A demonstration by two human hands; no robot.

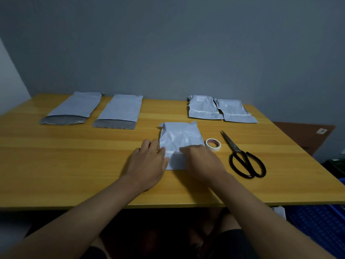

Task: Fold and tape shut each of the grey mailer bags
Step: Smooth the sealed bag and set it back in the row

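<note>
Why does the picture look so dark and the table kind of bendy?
Head view: the room light is dim and bluish, so colours look dull; the wide-angle lens bows the table edges; the space under the table is nearly black; the scissors stay sharp.

tape roll (213, 144) lies between middle bag (180, 139) and scissors (244, 157).

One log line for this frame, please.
stage: folding | both hands pressing bag | done: two | left: two

We see dim, flat, bluish light, soft focus throughout, wide-angle bending at edges, near-black shadow under the surface (56, 165).
</note>
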